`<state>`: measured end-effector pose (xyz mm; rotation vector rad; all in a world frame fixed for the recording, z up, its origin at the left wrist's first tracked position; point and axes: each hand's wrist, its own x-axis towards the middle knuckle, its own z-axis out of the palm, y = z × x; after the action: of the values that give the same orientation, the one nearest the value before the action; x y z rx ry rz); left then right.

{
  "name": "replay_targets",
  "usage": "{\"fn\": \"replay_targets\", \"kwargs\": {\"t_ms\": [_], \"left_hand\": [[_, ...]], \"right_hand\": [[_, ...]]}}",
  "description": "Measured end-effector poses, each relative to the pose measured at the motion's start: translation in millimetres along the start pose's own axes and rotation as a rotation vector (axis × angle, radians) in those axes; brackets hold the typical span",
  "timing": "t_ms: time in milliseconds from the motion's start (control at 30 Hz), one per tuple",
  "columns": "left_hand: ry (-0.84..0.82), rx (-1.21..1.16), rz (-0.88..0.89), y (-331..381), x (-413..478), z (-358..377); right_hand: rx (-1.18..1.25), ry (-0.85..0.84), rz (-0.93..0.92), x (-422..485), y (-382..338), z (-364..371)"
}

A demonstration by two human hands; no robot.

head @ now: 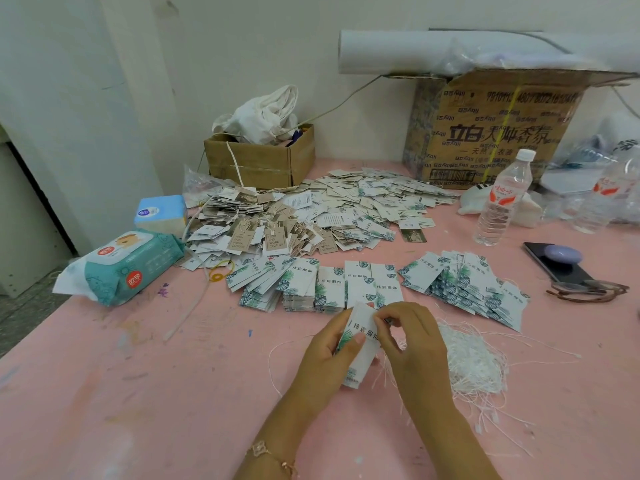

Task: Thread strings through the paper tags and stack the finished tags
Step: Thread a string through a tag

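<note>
My left hand [329, 355] grips a small stack of white paper tags [362, 341] with green leaf print, thumb across the top tag. My right hand [412, 337] pinches at the top edge of that tag, near its hole; whatever it pinches is too small to see. A loose heap of white strings [474, 362] lies on the pink table just right of my hands. Beyond my hands lie rows of leaf-print tags [311, 282], with another fanned pile [467, 282] to the right.
A big heap of mixed tags [311, 213] fills the table's middle. Behind it stand a small open carton [259, 161] and a large printed box [491, 133]. Wet wipes [128, 265] and a tissue pack [161, 213] lie left; a water bottle [502, 202], phone [554, 265] and glasses [588, 289] lie right.
</note>
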<state>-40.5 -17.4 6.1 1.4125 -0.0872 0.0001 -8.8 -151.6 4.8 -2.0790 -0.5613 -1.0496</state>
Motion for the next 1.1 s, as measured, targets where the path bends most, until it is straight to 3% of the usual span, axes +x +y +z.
{"fn": "replay_targets", "kwargs": {"t_ms": [533, 933, 1100], "left_hand": [[0.032, 0.046, -0.024, 0.8, 2.0, -3.5], [0.055, -0.109, -0.028, -3.1, 5.6, -2.8], [-0.014, -0.161, -0.021, -3.5, 4.5, -3.9]], "right_hand": [[0.137, -0.084, 0.166, 0.3, -3.3, 1.3], [0.091, -0.016, 0.102, -1.0, -2.6, 0.7], [0.107, -0.041, 0.103, -0.9, -1.4, 1.8]]}}
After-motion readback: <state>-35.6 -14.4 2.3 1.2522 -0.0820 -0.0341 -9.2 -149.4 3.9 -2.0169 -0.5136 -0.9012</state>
